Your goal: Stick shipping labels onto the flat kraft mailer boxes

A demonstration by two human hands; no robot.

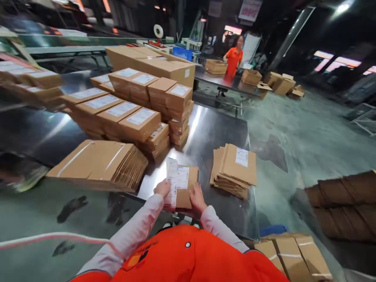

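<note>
A folded-flat cardboard box [190,172] with a white label on its face lies at the near edge of the metal table. Over its left part runs a strip of printed labels [172,170], its far end lifted. My left hand [163,188] is closed at the left edge of this strip, its fingertips partly hidden. On the opposite side, my right hand [197,198] grips the right edge of the flat box, thumb toward its face. To the right sits a pile of flat boxes [229,170], the top one labelled.
Left of my hands lies a strapped bundle of flat cardboard [98,160]. Stacks of labelled boxes [141,119] and a large carton [176,72] stand behind it. A person in orange [233,58] stands at another table. More strapped cardboard [293,254] is at lower right.
</note>
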